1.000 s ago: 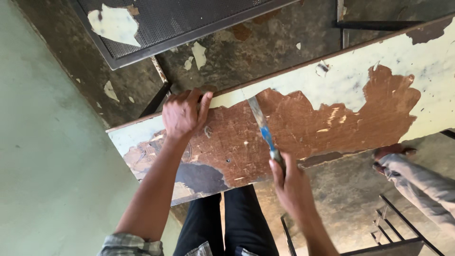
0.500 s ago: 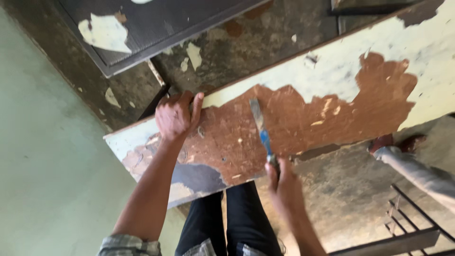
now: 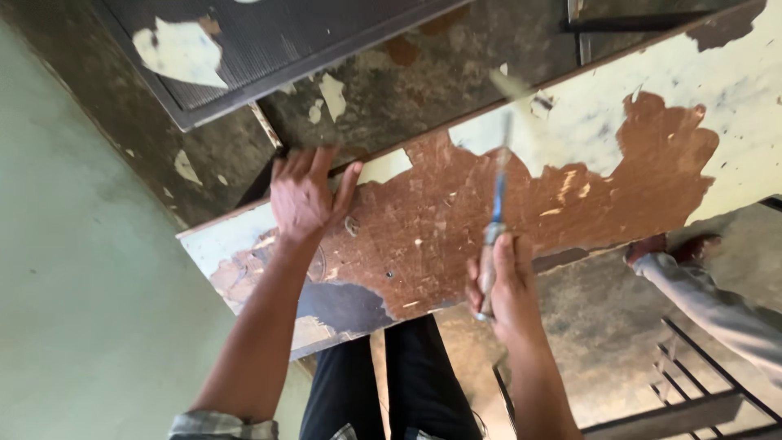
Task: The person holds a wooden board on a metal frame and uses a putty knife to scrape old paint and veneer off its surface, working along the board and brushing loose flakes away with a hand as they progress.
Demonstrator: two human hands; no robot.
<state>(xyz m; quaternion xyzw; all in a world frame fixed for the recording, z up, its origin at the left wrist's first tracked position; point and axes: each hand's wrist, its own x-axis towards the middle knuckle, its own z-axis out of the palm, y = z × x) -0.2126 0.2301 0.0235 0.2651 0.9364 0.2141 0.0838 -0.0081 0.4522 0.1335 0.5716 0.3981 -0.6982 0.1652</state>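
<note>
A long wooden board [image 3: 456, 204] lies slantwise in front of me, brown where the cream paint is stripped, cream still on its far right part. My left hand [image 3: 305, 195] presses flat on the board's left part, fingers hooked over the far edge. My right hand [image 3: 505, 281] grips a scraper [image 3: 497, 195] with a blue shaft. Its blade is blurred and reaches up to the edge of the cream paint near the board's top edge.
Another person's hand [image 3: 664, 248] in a grey sleeve holds the board's near edge at right. A dark panel [image 3: 269, 49] with paint patches lies beyond the board. A pale green wall [image 3: 73, 285] is at left, a metal frame [image 3: 692, 391] at lower right.
My right hand has pushed the scraper upward across the brown area toward the cream paint near the top edge. My left hand has stayed on the board.
</note>
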